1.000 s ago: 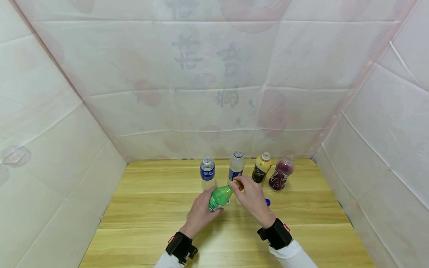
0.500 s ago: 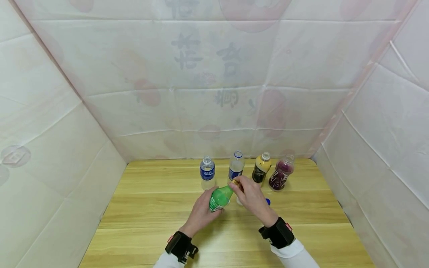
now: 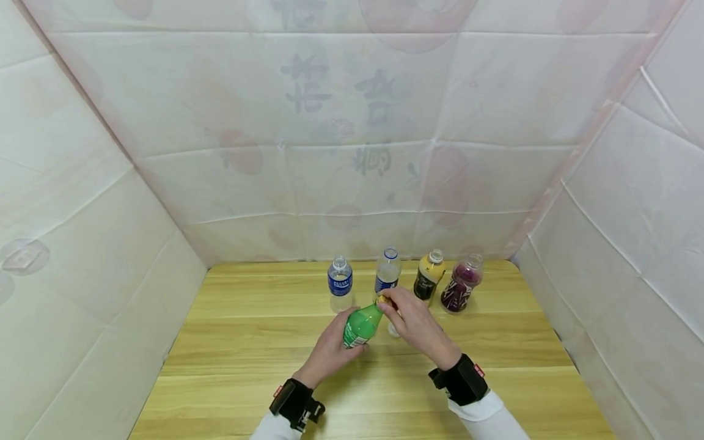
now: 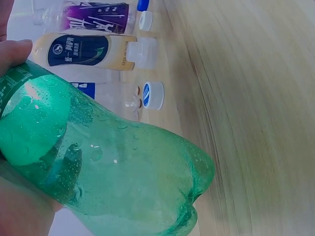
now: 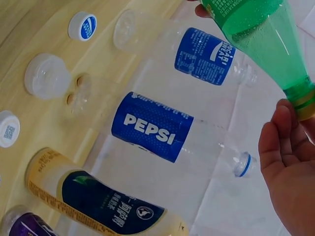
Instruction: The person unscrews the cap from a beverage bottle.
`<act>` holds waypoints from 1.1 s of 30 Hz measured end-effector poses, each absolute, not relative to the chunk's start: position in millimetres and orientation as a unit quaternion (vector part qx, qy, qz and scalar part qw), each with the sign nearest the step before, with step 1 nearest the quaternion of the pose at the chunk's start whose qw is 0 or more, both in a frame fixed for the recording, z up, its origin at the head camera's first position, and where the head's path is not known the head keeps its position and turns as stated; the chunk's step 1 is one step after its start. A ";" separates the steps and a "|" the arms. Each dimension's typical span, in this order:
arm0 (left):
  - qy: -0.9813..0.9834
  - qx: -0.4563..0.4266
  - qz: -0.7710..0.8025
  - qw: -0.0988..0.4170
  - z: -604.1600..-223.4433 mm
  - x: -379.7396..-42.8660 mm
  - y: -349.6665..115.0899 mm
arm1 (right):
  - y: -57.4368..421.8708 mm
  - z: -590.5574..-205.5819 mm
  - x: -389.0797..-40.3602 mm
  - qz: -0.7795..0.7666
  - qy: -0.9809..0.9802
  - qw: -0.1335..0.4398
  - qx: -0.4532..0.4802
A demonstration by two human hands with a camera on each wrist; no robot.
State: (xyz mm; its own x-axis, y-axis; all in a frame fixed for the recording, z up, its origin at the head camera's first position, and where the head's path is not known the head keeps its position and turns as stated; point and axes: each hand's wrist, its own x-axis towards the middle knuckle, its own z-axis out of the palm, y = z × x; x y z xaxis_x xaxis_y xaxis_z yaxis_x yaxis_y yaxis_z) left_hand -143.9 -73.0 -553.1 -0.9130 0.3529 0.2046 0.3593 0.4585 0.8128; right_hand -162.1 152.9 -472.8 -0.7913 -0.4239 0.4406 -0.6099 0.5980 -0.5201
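My left hand (image 3: 327, 349) grips a green plastic bottle (image 3: 360, 326) round its body, holding it tilted above the table with its neck toward the upper right. At the neck, the thumb and fingers of my right hand (image 3: 416, 321) pinch the yellow cap (image 5: 306, 105). The cap sits at the mouth of the bottle; whether it is loose cannot be told. In the left wrist view the bottle's clear green base (image 4: 162, 172) points down to the right, off the tabletop. Some liquid shows inside.
Behind my hands stand uncapped bottles: a Pocari Sweat bottle (image 3: 340, 284), a Pepsi bottle (image 5: 152, 127), a yellow bottle with a dark label (image 3: 429, 275) and a purple-labelled bottle (image 3: 462, 286). Loose caps lie before them, including a white-and-blue cap (image 5: 82, 26) and a translucent cap (image 5: 47, 76).
My right wrist has turned and shifted slightly to the right while its fingers stay on the yellow cap. The left hand and the green bottle have hardly moved.
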 end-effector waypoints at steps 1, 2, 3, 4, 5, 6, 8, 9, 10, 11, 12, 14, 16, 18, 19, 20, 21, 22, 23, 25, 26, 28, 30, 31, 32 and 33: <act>-0.854 -0.208 -0.476 0.004 -552.8 -143.7 -73.1 | 153.4 -472.3 -162.2 0.340 -0.883 0.134 0.295; -0.854 -0.207 -0.477 0.003 -552.3 -143.4 -73.2 | 153.9 -472.0 -162.3 0.340 -0.883 0.133 0.296; -0.854 -0.206 -0.478 0.003 -552.0 -143.3 -73.2 | 154.3 -471.5 -162.3 0.341 -0.882 0.130 0.297; -0.852 -0.206 -0.481 0.001 -551.6 -143.2 -73.1 | 155.0 -471.3 -162.4 0.341 -0.882 0.128 0.298; -0.852 -0.205 -0.482 0.000 -551.1 -143.1 -73.0 | 155.5 -471.3 -162.5 0.341 -0.882 0.127 0.299; -0.850 -0.205 -0.485 -0.001 -550.8 -143.1 -72.9 | 156.2 -471.3 -162.6 0.340 -0.883 0.126 0.299; -0.848 -0.204 -0.489 -0.002 -550.3 -143.3 -72.8 | 157.4 -471.3 -162.7 0.342 -0.882 0.121 0.301; -0.848 -0.204 -0.490 -0.002 -550.1 -143.4 -72.8 | 158.0 -471.4 -162.7 0.344 -0.881 0.119 0.302; -0.848 -0.205 -0.488 -0.001 -550.2 -143.6 -72.9 | 158.5 -471.4 -162.7 0.348 -0.879 0.117 0.304; -0.849 -0.204 -0.488 -0.002 -549.8 -143.6 -73.0 | 158.9 -471.6 -162.8 0.353 -0.877 0.114 0.306; -0.850 -0.204 -0.486 0.000 -550.0 -143.9 -73.1 | 159.4 -471.7 -162.9 0.358 -0.874 0.112 0.309; -0.853 -0.203 -0.481 0.004 -549.7 -144.2 -73.4 | 160.3 -472.2 -163.0 0.372 -0.868 0.104 0.312; -0.854 -0.202 -0.480 0.008 -548.8 -144.1 -73.7 | 161.2 -473.0 -162.7 0.384 -0.865 0.095 0.310; -0.854 -0.200 -0.480 0.013 -548.0 -144.3 -73.8 | 162.3 -474.0 -161.8 0.394 -0.863 0.088 0.304; -0.855 -0.200 -0.478 0.016 -548.0 -144.6 -73.8 | 162.6 -474.3 -161.2 0.400 -0.862 0.084 0.300; -0.857 -0.200 -0.475 0.019 -547.9 -144.8 -73.9 | 162.7 -474.9 -160.9 0.404 -0.862 0.082 0.296; -0.858 -0.201 -0.473 0.021 -547.7 -145.1 -73.7 | 162.6 -475.2 -160.5 0.406 -0.862 0.084 0.291; -0.860 -0.202 -0.468 0.026 -547.9 -145.6 -73.6 | 162.4 -475.7 -160.2 0.408 -0.863 0.087 0.286; -0.862 -0.203 -0.463 0.030 -548.1 -145.9 -73.6 | 162.0 -476.1 -160.1 0.409 -0.864 0.090 0.280; -0.866 -0.207 -0.453 0.039 -548.5 -146.2 -73.4 | 160.5 -476.7 -159.8 0.410 -0.867 0.101 0.266; -0.868 -0.208 -0.449 0.044 -548.3 -146.1 -73.2 | 159.7 -477.4 -159.8 0.407 -0.869 0.108 0.259; -0.871 -0.214 -0.438 0.056 -548.8 -146.0 -72.9 | 157.9 -478.2 -159.5 0.405 -0.874 0.120 0.242; -0.874 -0.220 -0.428 0.066 -549.3 -146.1 -72.4 | 155.8 -478.6 -158.8 0.403 -0.877 0.130 0.228; -0.876 -0.222 -0.423 0.070 -549.4 -146.2 -72.1 | 154.9 -478.8 -158.5 0.403 -0.877 0.136 0.224; -0.877 -0.224 -0.419 0.074 -549.4 -146.3 -71.8 | 154.0 -478.8 -158.1 0.404 -0.877 0.142 0.219; -0.877 -0.226 -0.417 0.077 -549.5 -146.4 -71.5 | 153.2 -478.7 -157.6 0.406 -0.876 0.149 0.215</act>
